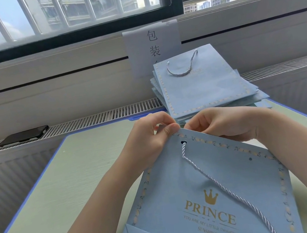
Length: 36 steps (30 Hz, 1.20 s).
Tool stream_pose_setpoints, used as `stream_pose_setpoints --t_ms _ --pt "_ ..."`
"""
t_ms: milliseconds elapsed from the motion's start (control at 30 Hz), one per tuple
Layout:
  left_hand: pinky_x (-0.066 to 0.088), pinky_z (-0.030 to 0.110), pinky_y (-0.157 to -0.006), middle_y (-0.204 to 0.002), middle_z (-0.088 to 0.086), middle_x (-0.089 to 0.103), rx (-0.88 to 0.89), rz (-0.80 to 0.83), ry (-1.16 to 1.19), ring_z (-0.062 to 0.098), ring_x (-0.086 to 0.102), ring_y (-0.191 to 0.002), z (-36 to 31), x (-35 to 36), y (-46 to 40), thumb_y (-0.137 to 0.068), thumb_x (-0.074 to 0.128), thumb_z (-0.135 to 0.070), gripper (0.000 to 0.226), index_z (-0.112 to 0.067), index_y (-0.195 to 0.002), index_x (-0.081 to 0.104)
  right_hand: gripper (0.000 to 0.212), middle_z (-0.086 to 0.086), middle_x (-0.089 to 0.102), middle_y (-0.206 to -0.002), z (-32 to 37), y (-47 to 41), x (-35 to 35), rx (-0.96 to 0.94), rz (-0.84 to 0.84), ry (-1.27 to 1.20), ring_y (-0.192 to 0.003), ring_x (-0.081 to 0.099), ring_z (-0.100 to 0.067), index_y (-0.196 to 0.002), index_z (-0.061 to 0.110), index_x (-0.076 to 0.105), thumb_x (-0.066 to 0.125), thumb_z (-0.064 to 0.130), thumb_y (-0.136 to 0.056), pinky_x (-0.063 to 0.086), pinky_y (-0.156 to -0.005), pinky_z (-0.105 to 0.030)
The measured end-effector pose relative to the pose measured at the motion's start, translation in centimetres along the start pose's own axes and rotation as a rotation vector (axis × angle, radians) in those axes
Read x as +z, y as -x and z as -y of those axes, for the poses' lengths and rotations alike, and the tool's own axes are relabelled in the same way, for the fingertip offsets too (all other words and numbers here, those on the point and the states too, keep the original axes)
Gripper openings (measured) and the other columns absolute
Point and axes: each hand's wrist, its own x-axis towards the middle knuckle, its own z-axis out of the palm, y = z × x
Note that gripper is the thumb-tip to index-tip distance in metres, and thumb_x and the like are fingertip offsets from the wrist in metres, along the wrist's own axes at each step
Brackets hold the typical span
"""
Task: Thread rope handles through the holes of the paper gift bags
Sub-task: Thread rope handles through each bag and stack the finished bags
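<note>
Head view: bag [214,198] flat on tabletop [68,182], top edge raised. Left hand [152,137] pinching bag rim. Right hand [225,124] gripping same rim. Rope [217,183] threaded through left hole [183,142], trailing across bag.

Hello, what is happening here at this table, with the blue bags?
A person is fitting a rope handle to a blue paper gift bag lying on the table. The left hand pinches the bag's top edge, and the right hand holds the same edge beside it. The rope passes through the left hole; the right hole is still empty. A stack of finished bags lies behind.
</note>
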Motion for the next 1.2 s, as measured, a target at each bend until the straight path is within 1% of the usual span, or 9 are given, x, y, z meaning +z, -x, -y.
stream_pose_setpoints --t_ms 200,400,500,600,733,833,933,1033,1200 --pt "0.036 0.003 -0.074 -0.080 -0.004 0.065 0.012 0.000 -0.039 0.004 0.057 -0.078 0.6 0.1 -0.2 -0.088 0.064 -0.011 0.017 -0.023 -0.076 0.061 0.015 -0.012 0.068 -0.088 0.3 0.1 0.4 0.030 -0.070 0.145 -0.065 0.064 -0.015 -0.098 0.002 0.069 0.058 0.010 -0.091 0.051 -0.056 -0.021" --pt "0.044 0.018 -0.075 -0.075 -0.008 0.064 0.003 -0.003 -0.051 0.011 0.058 -0.075 1.8 0.2 -0.4 -0.088 0.064 -0.011 0.023 -0.027 -0.072 0.060 0.018 -0.018 0.068 -0.088 -0.1 -0.6 0.8 0.003 -0.283 0.428 -0.071 0.058 -0.016 -0.093 0.004 0.068 0.058 0.019 -0.093 0.047 -0.064 -0.030" --pt "0.045 0.019 -0.073 -0.073 -0.008 0.064 -0.006 -0.006 -0.066 0.007 0.057 -0.072 2.0 0.1 -0.4 -0.089 0.063 -0.010 0.021 -0.024 -0.072 0.061 0.017 -0.004 0.067 -0.078 -0.2 -1.0 1.0 -0.032 -0.369 0.530 -0.068 0.055 -0.008 -0.087 0.010 0.069 0.059 0.024 -0.092 0.043 -0.066 -0.025" --pt "0.042 0.015 -0.061 -0.066 -0.012 0.060 -0.075 -0.040 -0.043 -0.001 0.053 -0.060 2.1 -0.4 -0.4 -0.090 0.061 -0.011 0.026 -0.026 -0.070 0.059 0.012 0.011 0.064 -0.076 0.0 -1.4 0.9 -0.131 -0.571 0.591 -0.066 0.054 -0.001 -0.085 0.020 0.067 0.058 0.017 -0.092 0.040 -0.062 -0.009" --pt "0.033 0.015 -0.053 -0.059 -0.009 0.050 -0.161 -0.161 -0.099 0.001 0.043 -0.050 2.6 -1.2 -0.7 -0.094 0.056 -0.016 0.023 -0.016 -0.071 0.055 0.010 0.011 0.057 -0.080 0.7 -1.4 1.5 -0.332 -0.857 0.765 -0.073 0.050 -0.009 -0.086 0.022 0.057 0.052 0.020 -0.094 0.035 -0.061 -0.014" --pt "0.032 0.026 -0.056 -0.057 -0.006 0.042 -0.234 -0.177 -0.225 0.009 0.039 -0.054 3.6 -1.5 -0.9 -0.097 0.050 -0.021 0.032 -0.015 -0.066 0.045 0.025 0.011 0.051 -0.069 1.0 -1.5 3.4 -0.295 -0.707 0.882 -0.063 0.045 -0.004 -0.073 0.023 0.050 0.051 0.039 -0.092 0.034 -0.059 -0.024" --pt "0.032 0.033 -0.062 -0.059 -0.003 0.042 -0.307 -0.092 -0.457 0.024 0.043 -0.066 4.4 -1.5 -0.7 -0.099 0.043 -0.033 0.042 -0.017 -0.060 0.036 0.036 0.010 0.051 -0.080 0.4 -2.1 5.5 -0.135 -0.516 1.189 -0.073 0.043 -0.008 -0.080 0.024 0.052 0.051 0.060 -0.084 0.036 -0.066 -0.027" --pt "0.032 0.032 -0.065 -0.065 -0.003 0.045 -0.371 0.045 -0.788 0.025 0.046 -0.072 4.6 -1.1 -0.2 -0.099 0.031 -0.047 0.051 -0.016 -0.060 0.036 0.025 0.010 0.045 -0.085 0.0 -2.4 6.5 -0.045 -0.382 1.233 -0.082 0.042 -0.012 -0.081 0.023 0.049 0.053 0.047 -0.089 0.035 -0.070 -0.028" --pt "0.030 0.029 -0.058 -0.061 -0.001 0.048 -0.471 0.104 -0.791 0.023 0.048 -0.066 5.1 -1.3 -0.3 -0.098 0.033 -0.050 0.052 -0.014 -0.061 0.038 0.021 0.004 0.064 -0.075 0.9 -1.7 5.5 -0.015 -0.391 0.946 -0.063 0.052 -0.013 -0.073 0.017 0.049 0.051 0.024 -0.092 0.040 -0.056 -0.023"
